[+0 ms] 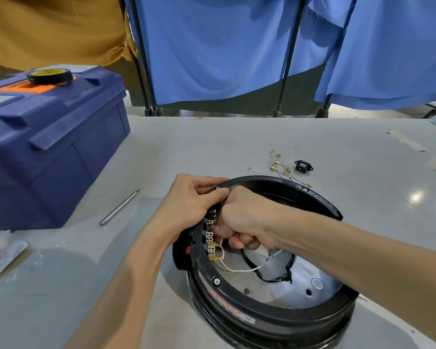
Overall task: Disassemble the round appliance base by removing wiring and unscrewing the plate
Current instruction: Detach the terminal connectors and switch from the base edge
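The round black appliance base (269,316) lies upside down on the table, its silver inner plate (300,280) showing. My left hand (189,200) grips the base's rim at its left side, thumb on the edge. My right hand (242,220) is inside the rim, fingers curled and pinching a white wire (234,269) next to a row of brass terminals (211,238). A black wire loop (275,277) lies over the plate. A hex screw (216,281) sits in the near rim.
Removed white wires with brass connectors (280,165) and a small black socket (303,167) lie behind the base. A metal driver shaft (118,208) lies to the left, beside a blue toolbox (48,144) with a tape roll (49,76) on top. A paper sheet (3,258) lies at far left.
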Available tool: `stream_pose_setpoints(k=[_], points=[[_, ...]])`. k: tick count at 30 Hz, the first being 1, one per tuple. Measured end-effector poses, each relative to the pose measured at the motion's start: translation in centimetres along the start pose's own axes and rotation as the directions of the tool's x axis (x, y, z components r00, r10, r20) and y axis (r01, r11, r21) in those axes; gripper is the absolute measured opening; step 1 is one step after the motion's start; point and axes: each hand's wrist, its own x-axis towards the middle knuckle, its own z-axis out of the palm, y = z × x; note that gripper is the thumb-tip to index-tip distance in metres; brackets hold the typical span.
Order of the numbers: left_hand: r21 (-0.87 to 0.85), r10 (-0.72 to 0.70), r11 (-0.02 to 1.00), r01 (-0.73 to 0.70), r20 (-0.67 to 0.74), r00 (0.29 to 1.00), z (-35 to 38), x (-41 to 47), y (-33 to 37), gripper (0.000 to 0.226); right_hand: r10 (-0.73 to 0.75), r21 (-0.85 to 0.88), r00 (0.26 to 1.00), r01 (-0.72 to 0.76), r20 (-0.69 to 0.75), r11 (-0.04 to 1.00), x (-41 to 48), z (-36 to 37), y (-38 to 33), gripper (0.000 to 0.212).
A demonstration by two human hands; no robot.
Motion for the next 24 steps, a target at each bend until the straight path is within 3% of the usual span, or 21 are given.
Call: stream_pose_setpoints(k=[6, 19, 24], points=[[0.049, 0.021, 0.999, -0.021, -0.012, 1.0, -0.1, 0.1, -0.3, 0.022, -0.014, 0.026, 0.997, 0.016, -0.079, 1.0, 0.3, 0.2, 0.0, 0.02], [0.05, -0.037, 0.998, 0.036, 0.015, 0.999, -0.2, -0.2, 0.2, 0.045, -0.011, 0.013, 0.997, 0.012, -0.073, 1.0, -0.7, 0.2, 0.0, 0.019], [0.073, -0.056, 0.996, 0.058, -0.018, 0.998, 0.1, 0.0, 0.4, 0.045, 0.039, 0.031, 0.999, -0.039, -0.011, 0.999, -1.3, -1.0, 1.4, 0.029]])
